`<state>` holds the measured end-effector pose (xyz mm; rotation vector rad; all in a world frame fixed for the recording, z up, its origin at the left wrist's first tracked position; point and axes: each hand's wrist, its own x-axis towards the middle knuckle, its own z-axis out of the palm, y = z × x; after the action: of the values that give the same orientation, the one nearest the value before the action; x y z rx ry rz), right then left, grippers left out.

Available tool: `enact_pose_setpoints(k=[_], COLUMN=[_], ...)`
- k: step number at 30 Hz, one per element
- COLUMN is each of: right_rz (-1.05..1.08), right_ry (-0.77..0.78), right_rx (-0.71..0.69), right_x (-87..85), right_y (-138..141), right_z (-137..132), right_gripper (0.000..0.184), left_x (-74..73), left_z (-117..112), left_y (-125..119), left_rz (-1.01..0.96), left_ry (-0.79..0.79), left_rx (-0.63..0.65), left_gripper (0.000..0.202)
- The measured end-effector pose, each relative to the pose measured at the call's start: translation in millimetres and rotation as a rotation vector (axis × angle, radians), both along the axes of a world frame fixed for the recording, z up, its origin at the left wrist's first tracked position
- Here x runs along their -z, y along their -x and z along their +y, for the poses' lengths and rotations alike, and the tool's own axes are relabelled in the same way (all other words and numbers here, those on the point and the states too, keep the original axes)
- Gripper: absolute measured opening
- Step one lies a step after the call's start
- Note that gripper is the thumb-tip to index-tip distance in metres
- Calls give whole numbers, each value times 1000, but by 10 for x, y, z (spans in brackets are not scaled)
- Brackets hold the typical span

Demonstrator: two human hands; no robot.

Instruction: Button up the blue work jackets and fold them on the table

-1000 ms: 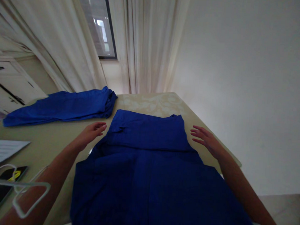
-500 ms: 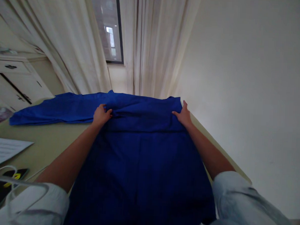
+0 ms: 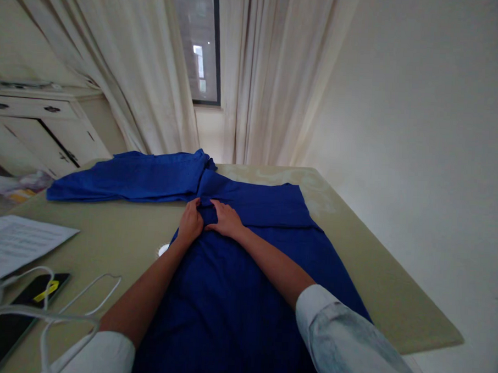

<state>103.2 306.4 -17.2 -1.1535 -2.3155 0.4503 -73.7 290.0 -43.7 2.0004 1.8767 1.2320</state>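
Note:
A blue garment [image 3: 244, 285] lies spread on the beige table [image 3: 353, 251], its far end folded back toward me. My left hand [image 3: 190, 223] and my right hand [image 3: 226, 219] meet at the left corner of that fold. The fingers of both are curled and pinch the blue cloth there. A second blue garment [image 3: 129, 176] lies stretched across the far left of the table, touching the first one near my hands.
A sheet of paper [image 3: 11, 245], a dark phone [image 3: 7, 321] and a white cable [image 3: 70, 305] sit at the near left. A small white object [image 3: 162, 250] lies beside the cloth. A white cabinet [image 3: 41, 125], curtains [image 3: 262, 71] and a window stand behind the table.
Both hands left the outer corners of the fold. The right hand crossed to the left and the two now meet at the fold's left corner. The view shifted right.

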Motion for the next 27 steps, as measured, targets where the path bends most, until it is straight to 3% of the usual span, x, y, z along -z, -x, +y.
enact_pose_setpoints(k=[3,6,9,12,15,17,20,23,25,27], right_rz=[-77,119,503,610,704,621,509,468,463,465], right_ry=[14,-37,-134,-228,-325,-398,-366,-266,-225,-204], right_rx=[9,185,600,906,1445,1627,1577,1470,1451,1445], right_x=[-43,-281,-655,-874,-699,-418,-30,127,133,121], right_y=[98,-258,-1154,-2359,-3372,-3747,-3896,-3855,-3848,-3863], right_z=[-9,86,184,86,-234,-465,-678,-707,-681,-663], right_gripper=[49,37,36,59,65,62,53,44,42,40], left_x=[-17,-35,-71,-150,-284,-382,-484,-510,-525,-586], left_z=[19,-8,-63,-123,-128,-83,24,123,200,318], left_y=[14,8,7,-48,-278,-556,-1064,-1468,-1567,-1474], left_rz=[-115,-175,-123,69,281,376,458,459,439,378], left_ry=[-29,-44,-43,-48,-32,-6,49,155,213,213], left_rx=[-43,-95,-113,-62,75,233,417,402,355,272], left_gripper=[48,47,46,42,36,37,41,31,23,28])
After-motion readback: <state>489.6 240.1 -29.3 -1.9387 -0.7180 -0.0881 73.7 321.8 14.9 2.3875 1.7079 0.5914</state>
